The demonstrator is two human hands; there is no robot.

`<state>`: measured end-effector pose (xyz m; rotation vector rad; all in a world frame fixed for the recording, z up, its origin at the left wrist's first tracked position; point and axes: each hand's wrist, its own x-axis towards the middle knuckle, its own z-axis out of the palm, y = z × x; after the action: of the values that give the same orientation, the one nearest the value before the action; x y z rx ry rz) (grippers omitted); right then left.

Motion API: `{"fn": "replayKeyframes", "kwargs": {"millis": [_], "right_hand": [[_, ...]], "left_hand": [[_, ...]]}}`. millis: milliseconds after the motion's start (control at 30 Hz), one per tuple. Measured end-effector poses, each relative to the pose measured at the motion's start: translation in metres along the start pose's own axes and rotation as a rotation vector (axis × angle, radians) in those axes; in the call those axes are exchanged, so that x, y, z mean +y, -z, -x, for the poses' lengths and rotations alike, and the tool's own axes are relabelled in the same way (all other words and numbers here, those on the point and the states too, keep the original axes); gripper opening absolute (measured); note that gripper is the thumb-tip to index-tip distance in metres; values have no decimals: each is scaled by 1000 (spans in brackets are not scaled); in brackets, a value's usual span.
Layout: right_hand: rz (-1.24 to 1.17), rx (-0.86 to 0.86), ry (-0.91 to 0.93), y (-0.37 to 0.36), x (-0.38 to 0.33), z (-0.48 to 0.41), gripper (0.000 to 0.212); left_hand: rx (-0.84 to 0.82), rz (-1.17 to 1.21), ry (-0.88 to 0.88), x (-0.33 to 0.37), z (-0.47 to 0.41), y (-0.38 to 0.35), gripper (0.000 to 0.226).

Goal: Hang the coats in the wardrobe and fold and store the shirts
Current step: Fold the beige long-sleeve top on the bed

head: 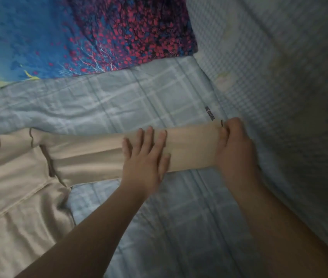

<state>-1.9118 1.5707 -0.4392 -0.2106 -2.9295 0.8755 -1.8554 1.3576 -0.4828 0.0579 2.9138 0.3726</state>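
Observation:
A beige long-sleeved garment (pixel 18 177) lies on a light blue plaid sheet (pixel 119 101). Its body fills the left of the view and one sleeve (pixel 191 149) stretches flat to the right. My left hand (pixel 145 159) rests flat on the middle of that sleeve with straight fingers. My right hand (pixel 233 149) grips the sleeve's cuff end, fingers curled over the edge.
A bright blue cover with red and purple blossoms (pixel 106 33) lies at the back. A pale checked fabric surface (pixel 279 77) rises along the right side. More of the plaid sheet spreads toward the front, between my forearms.

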Motion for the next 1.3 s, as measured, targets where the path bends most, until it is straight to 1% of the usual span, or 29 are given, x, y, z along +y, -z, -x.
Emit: {"fn": "replayKeyframes", "kwargs": {"millis": [33,100,200,300,367,433,467,500,533,567,600,633,667,700,733,767,800,833,900,933,1000,1067,1200,1300], "right_hand": [[68,-44,-6,-2,4,3,8],[137,-107,-16,-9,11,8,8],[186,-134,-12,-21,19,12,9],[157,-135,-20,-25,17,15,11],[117,-127,-61,-22,10,18,14],[78,-104,-100,-17,-3,22,14],[36,-96,-109,-15,-13,26,13],[-18,-88,-105,-14,-26,31,13],[-71,-77,-87,-13,-42,37,14],[-123,-76,-63,-14,-60,46,14],[-182,-98,-28,-17,-80,57,13],[-248,-152,20,-24,-102,70,10],[-310,-239,75,-32,-124,85,5],[-349,-328,146,-40,-146,100,6],[-349,-389,252,-49,-168,114,10],[-317,-408,377,-58,-187,129,12],[-276,-391,501,-70,-203,143,14],[-230,-356,598,-82,-215,155,18],[-91,-308,693,-109,-234,176,31],[-5,-314,695,-122,-244,186,39],[162,-376,664,-151,-268,207,51],[267,-444,664,-181,-297,227,57],[326,-459,698,-233,-355,266,60],[338,-488,726,-268,-397,302,61]], "left_hand": [[-40,-40,20,3,1,-7,64],[-52,-96,29,7,7,-25,68],[-87,-125,-6,8,14,-42,68],[-107,-116,7,7,15,-47,67],[-132,-95,11,7,12,-44,67],[-129,-12,-14,4,13,-30,66],[-77,90,-22,1,17,-19,65],[19,242,-26,-2,23,-7,60],[133,447,7,-4,29,6,51],[222,710,120,-8,37,19,41],[246,1007,294,-14,44,33,35],[208,1331,467,-22,50,46,33],[118,1620,613,-34,55,56,38],[35,1827,676,-50,62,64,49],[6,1937,683,-71,71,70,61],[12,1998,662,-92,82,76,67],[50,1992,661,-112,94,81,63],[112,1926,677,-132,104,85,48],[244,1668,729,-175,122,88,17],[282,1575,765,-196,131,90,13],[341,1510,817,-237,150,100,26],[382,1476,847,-277,172,114,35],[430,1355,893,-356,216,124,31],[465,1272,937,-419,255,125,17]]}}
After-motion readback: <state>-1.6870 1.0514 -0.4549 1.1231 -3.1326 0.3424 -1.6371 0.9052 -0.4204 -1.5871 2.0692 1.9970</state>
